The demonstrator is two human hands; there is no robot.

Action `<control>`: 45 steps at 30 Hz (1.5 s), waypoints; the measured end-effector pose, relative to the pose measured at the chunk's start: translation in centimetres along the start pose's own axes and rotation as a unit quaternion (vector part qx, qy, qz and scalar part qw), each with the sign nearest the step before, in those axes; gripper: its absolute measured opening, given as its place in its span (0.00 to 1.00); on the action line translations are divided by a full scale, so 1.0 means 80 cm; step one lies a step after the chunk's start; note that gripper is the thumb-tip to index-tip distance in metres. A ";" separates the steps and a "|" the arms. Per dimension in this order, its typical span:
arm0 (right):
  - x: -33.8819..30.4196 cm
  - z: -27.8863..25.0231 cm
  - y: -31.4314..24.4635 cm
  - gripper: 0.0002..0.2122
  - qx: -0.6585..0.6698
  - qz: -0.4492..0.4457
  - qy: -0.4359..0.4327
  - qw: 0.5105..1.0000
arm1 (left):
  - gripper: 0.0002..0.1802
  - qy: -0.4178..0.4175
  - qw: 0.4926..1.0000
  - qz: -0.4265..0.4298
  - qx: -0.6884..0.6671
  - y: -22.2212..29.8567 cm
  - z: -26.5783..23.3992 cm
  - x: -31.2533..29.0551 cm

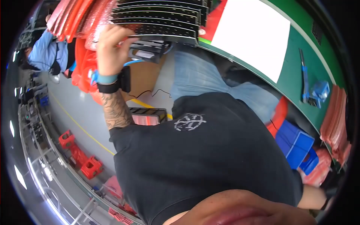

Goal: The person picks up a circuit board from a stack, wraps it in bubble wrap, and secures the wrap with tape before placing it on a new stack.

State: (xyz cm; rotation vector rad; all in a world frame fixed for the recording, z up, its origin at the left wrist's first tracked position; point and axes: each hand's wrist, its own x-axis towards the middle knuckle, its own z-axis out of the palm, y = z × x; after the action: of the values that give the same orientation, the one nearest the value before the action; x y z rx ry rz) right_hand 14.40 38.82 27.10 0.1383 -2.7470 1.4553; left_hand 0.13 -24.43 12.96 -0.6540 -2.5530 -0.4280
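At the black slotted panels, the left hand curls half-closed—grip unclear—while a floor crate holds pink pieces.

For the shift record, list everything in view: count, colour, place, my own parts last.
Table: one, green, upper right
Slotted panels: several, black, stacked at top centre
Sheet: one, white, on the table
Strip-like tool: one, black and blue, on the table
Crumpled plastic: one piece, blue, beside the tool
Wrapped packs: several, red, top left and far right
Bin: one, blue, lower right
Cardboard box: one, brown, right of the left wrist
Crate: one, black, below the box
Stools: two, red, lower left
Co-worker: one, blue top, upper left
Rim clutter: too blurred to count
T-shirt: one, black, centre
Jeans: one pair, light blue, upper centre
Left hand: one, bare, at the panels' left edge
Right forearm: one, bare, lower right
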 end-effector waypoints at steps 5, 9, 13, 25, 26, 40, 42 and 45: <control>0.010 0.128 0.060 0.26 0.225 0.021 -0.188 0.956 | 0.09 -0.031 0.999 -0.014 0.002 -0.021 0.012 0.001; 0.077 0.226 0.090 0.27 0.344 0.028 -0.211 0.915 | 0.08 -0.075 0.997 -0.018 0.003 -0.046 0.006 0.005; 0.215 0.203 0.091 0.19 0.476 0.045 -0.058 0.877 | 0.07 -0.091 0.994 0.049 0.026 -0.049 0.031 0.016; 0.517 0.084 0.393 0.28 -0.293 0.414 0.297 0.809 | 0.03 -0.136 0.990 -0.025 0.005 -0.025 -0.005 -0.031; 0.507 0.066 0.422 0.28 -0.333 0.441 0.271 0.788 | 0.03 -0.131 0.991 -0.027 0.005 -0.029 0.001 -0.025; 0.556 -0.196 0.700 0.21 -0.400 0.298 0.183 0.847 | 0.05 -0.168 0.984 0.003 -0.053 -0.054 0.023 -0.003; 0.556 -0.207 0.716 0.21 -0.196 0.400 0.216 0.869 | 0.04 -0.167 0.985 0.003 -0.051 -0.059 0.026 -0.008; 0.559 -0.221 0.724 0.20 0.048 0.470 0.272 0.838 | 0.07 -0.142 0.989 0.022 -0.024 -0.067 0.032 -0.015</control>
State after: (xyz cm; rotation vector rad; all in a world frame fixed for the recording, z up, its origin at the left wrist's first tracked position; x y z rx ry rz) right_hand -35.78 82.88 -7.68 -1.5537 -2.2640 1.3981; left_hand -2.64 -28.35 9.20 -0.8405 -2.7964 -0.4084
